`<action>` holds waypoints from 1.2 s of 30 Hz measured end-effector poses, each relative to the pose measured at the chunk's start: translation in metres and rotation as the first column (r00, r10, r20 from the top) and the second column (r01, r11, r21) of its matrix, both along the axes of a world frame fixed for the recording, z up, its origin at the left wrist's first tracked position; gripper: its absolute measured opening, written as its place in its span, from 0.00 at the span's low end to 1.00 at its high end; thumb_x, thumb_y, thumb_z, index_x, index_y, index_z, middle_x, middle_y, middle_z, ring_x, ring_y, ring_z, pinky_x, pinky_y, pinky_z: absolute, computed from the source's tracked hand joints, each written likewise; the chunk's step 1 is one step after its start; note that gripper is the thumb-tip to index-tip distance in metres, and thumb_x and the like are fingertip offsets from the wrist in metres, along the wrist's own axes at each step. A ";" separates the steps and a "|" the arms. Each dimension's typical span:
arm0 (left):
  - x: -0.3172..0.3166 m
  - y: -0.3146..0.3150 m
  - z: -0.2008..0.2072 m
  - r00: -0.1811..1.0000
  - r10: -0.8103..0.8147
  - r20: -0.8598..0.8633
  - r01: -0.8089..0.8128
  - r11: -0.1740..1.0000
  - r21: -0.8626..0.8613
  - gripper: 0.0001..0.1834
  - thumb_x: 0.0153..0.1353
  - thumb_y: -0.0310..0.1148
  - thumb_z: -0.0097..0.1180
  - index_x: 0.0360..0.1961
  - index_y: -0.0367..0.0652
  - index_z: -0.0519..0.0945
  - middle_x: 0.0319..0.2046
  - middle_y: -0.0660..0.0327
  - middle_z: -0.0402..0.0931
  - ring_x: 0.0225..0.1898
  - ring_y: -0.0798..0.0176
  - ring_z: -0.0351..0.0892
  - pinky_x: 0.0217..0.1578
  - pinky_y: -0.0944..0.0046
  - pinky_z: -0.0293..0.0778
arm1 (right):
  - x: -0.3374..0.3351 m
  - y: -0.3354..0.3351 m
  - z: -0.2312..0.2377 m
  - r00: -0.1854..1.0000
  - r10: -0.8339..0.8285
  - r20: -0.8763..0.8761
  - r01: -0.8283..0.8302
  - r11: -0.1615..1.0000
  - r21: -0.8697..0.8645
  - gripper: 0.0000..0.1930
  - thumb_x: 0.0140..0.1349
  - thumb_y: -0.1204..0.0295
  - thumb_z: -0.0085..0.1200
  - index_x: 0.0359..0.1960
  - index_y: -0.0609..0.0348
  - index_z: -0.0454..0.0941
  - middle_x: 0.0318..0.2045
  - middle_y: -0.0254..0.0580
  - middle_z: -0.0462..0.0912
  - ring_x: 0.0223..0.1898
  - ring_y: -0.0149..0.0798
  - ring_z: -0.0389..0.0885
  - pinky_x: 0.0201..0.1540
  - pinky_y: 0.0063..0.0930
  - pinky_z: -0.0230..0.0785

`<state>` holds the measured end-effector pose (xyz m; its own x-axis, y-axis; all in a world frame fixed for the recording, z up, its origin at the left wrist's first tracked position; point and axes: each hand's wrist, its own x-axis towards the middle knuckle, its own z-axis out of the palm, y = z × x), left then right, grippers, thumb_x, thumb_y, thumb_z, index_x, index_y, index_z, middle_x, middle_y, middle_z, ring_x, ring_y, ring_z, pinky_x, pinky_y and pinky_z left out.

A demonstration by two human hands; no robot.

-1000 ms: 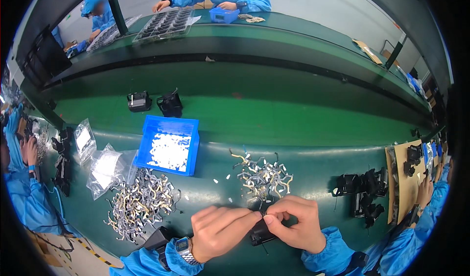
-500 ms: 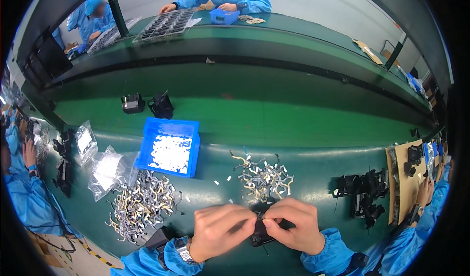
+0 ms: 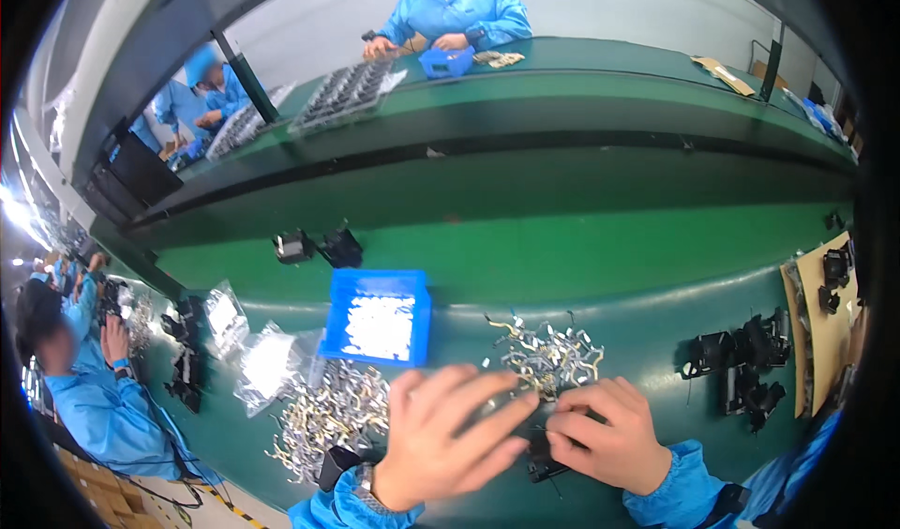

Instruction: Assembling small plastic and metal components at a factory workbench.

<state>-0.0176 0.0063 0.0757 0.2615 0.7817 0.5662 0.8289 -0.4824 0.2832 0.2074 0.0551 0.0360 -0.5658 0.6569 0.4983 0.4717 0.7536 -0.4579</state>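
My left hand [image 3: 455, 435] hovers over the bench, its fingers stretched and spread, slightly blurred. Beside it, my right hand [image 3: 614, 435] has its fingers curled against a black plastic housing [image 3: 544, 461] at the near edge; part of the housing is hidden behind the fingers. A thin dark wire sticks out from the housing's lower side. Just beyond both hands lies a small heap of short wire leads with white connectors [image 3: 553, 353]. A larger heap of similar leads [image 3: 328, 416] spreads to the left of my left hand.
A blue bin [image 3: 422, 327] of small white pieces stands behind the larger heap, with clear plastic bags [image 3: 267, 365] at its left. Black housings [image 3: 736, 355] lie to the right, by a cardboard sheet [image 3: 804, 341]. Two more housings [image 3: 319, 247] sit farther back. Co-workers sit left and opposite.
My left hand has come away from the housing and opened, fingers spreading. My right hand stays at the housing. The whole view has shifted, so the scene appears farther right and lower.
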 end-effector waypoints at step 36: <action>0.007 -0.015 -0.075 0.950 -0.238 0.204 0.300 0.882 -0.365 0.38 0.50 0.47 0.74 0.63 0.50 0.81 0.52 0.68 0.81 0.53 0.63 0.76 0.51 0.56 0.65 | 0.042 0.026 0.014 0.804 0.594 -0.016 -0.534 0.711 -0.457 0.07 0.56 0.63 0.68 0.34 0.43 0.94 0.37 0.17 0.93 0.35 0.29 0.78 0.40 0.25 0.61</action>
